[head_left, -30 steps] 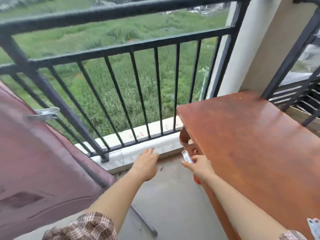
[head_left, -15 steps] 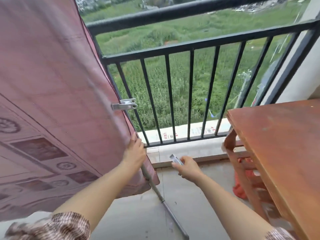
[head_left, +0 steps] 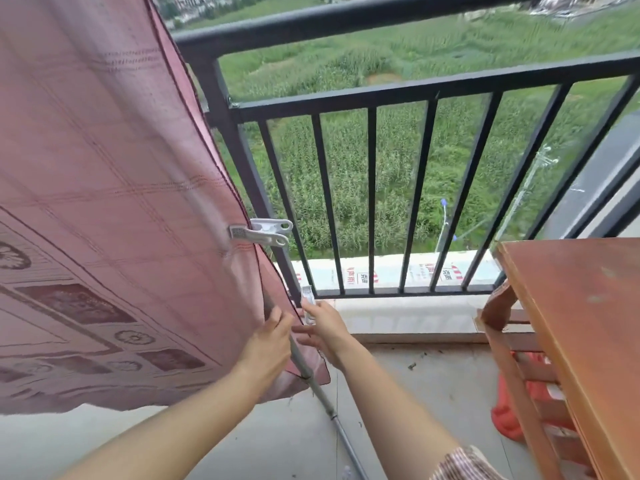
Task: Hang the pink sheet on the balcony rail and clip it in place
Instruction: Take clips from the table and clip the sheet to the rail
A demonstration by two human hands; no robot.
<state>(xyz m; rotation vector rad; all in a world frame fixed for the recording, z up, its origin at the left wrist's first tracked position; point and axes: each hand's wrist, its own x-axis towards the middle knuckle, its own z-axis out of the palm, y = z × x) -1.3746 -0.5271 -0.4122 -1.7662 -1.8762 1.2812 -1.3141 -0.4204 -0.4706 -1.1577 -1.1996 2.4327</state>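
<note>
1. The left hand (head_left: 268, 344) has its fingers curled over the lower right edge of the pink sheet (head_left: 104, 202), gripping the cloth there (whether it also grips the pole behind that edge, I cannot tell).
2. The right hand (head_left: 323, 327), just to the right of the left hand and almost touching it, pinches a white clip (head_left: 307, 299) by its lower end. The clip stands upright, its upper end pointing up from the fingers toward the foot of the corner post (head_left: 242, 157).
3. Whether that clip's mouth is spread or closed cannot be made out.
4. The pink sheet hangs from the balcony rail (head_left: 346, 19) and spreads up and to the left of both hands, with its patterned border lying left of the left hand.
5. A second clip (head_left: 263, 233), also white, sits above the hands and bites the sheet's right edge at the corner post.
6. A grey pole (head_left: 322, 396) runs slantwise between the two forearms, from the sheet's bottom corner down toward the person.
7. Well to the right of the right hand stands a reddish wooden tabletop (head_left: 588, 323), with an orange thing (head_left: 509, 420) under it on the concrete floor (head_left: 415, 393).
8. Both forearms are bare; a checked sleeve shows at the right elbow.
</note>
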